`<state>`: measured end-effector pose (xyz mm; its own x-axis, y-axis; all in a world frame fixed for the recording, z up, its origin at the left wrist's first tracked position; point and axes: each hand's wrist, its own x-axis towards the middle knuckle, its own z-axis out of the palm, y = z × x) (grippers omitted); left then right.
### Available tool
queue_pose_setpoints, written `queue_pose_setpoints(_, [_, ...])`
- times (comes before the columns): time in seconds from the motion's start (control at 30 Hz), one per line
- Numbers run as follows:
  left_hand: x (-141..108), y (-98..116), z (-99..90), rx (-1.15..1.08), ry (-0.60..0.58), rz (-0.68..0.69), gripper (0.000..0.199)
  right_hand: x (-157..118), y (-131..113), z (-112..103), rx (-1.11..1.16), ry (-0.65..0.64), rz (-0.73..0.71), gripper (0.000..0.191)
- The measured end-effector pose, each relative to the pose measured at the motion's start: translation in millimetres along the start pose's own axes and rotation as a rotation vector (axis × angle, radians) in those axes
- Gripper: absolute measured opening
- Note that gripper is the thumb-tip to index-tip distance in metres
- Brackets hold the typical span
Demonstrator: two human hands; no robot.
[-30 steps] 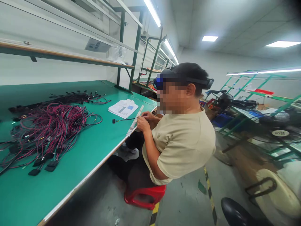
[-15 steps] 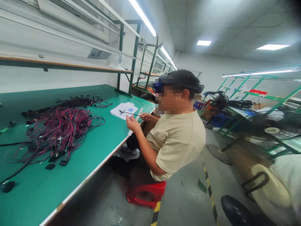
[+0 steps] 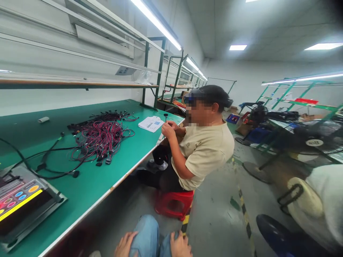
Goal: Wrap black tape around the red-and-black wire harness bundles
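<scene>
Both of my hands rest on my legs in blue jeans (image 3: 147, 233) at the bottom of the view. My left hand (image 3: 125, 245) lies against one knee, fingers stretched out and holding nothing. On the other knee my right hand (image 3: 180, 246) lies with its fingers spread, also bare. Nearest to them, on the left, runs the white front edge of the green table (image 3: 107, 200). A tangled heap of red and black wire cables (image 3: 103, 137) with black connectors lies on it, well apart from my hands.
A co-worker (image 3: 206, 150) sits on a red stool (image 3: 175, 205), holding a black cable (image 3: 165, 117) in both hands beside some papers (image 3: 150, 124). A device with coloured buttons (image 3: 24, 200) stands at the table's near left. Fans (image 3: 313, 142) and a seated person's back (image 3: 327, 192) are at right.
My view has swung left and down, bringing my hands, knees and the device into sight. The co-worker's hands have come together, with the cable now upright.
</scene>
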<state>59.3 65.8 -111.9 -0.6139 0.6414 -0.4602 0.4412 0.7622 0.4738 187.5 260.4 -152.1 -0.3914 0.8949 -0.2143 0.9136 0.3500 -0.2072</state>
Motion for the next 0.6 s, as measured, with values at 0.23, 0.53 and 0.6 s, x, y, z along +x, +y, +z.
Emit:
queue_pose_setpoints(0.23, [-13,-3,6.2,0.064,0.088,0.079,0.06,-36,11,-8,-0.166,0.064,-0.086,0.046])
queue_pose_setpoints(0.53, [-23,-5,5.6,0.11,0.074,0.056,0.059,-54,15,-3,-0.224,0.086,-0.159,0.048])
queue_pose_setpoints(0.6, [-23,-6,5.6,0.092,0.078,0.055,0.058,-54,16,-4,-0.223,0.077,-0.146,0.048])
